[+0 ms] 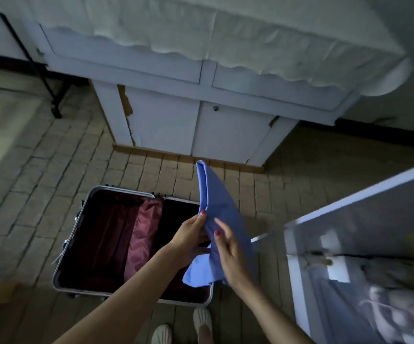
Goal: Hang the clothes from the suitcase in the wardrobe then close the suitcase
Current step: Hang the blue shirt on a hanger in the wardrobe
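A folded periwinkle-blue cloth garment [219, 219] is held up in the air above the right half of an open hard-shell suitcase with a silver metal rim [64, 247], which lies flat on the stone-patterned tile floor [39, 170]. The left hand [191, 237] grips the garment's left edge about midway down, thumb on the front of the cloth and fingers curled behind it. The right hand [228, 254] lies against the front of the same garment a little lower, its fingers extended and slightly spread over the cloth, the thumb side blurred, so whether it is pinching the fabric cannot be told. The garment stands nearly upright, its folded top end pointing toward the far side of the floor and its loose lower corner hanging below the hands, over the suitcase's near right corner. Inside the suitcase, a dark maroon lining [106, 239] covers the left half, with a shinier reddish fabric flap [143, 234] down the middle; the right half is dark. Beyond the suitcase stands a white wooden cabinet [176, 125] with a small round knob, topped by a pale rumpled cloth [201, 33]. At the right edge, a white-framed wardrobe door [297, 269] stands open, with blurred hanging clothes inside. Two pale slippers [202, 319] show at the bottom, just in front of the suitcase's near rim.
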